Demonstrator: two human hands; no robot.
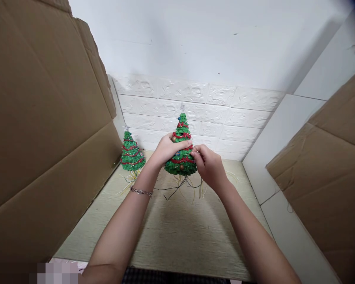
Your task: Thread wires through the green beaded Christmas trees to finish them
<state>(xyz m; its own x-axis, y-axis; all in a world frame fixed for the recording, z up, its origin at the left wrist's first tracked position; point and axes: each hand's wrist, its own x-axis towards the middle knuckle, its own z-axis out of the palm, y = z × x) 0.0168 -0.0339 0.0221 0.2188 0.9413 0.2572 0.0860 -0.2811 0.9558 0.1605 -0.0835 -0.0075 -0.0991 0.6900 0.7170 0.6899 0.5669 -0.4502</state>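
A green Christmas tree figure (182, 167) with red garlands, small baubles and a clear top stands upright in the middle. My left hand (170, 149) is wrapped round its left side, the thumb lying across the front. At the tree's right side, my right hand (207, 159) pinches something small and thin, too small to name, close to the branches. Black and yellow wires (182, 184) hang out below the tree's base. To the left stands a second, similar tree (131, 154), untouched, with yellow and white wires under it.
The pale wooden table (183, 236) runs back to a white brick-patterned wall (183, 94). Tall cardboard (47, 118) rises on the left. More cardboard (328, 165) and white panels (284, 138) stand on the right.
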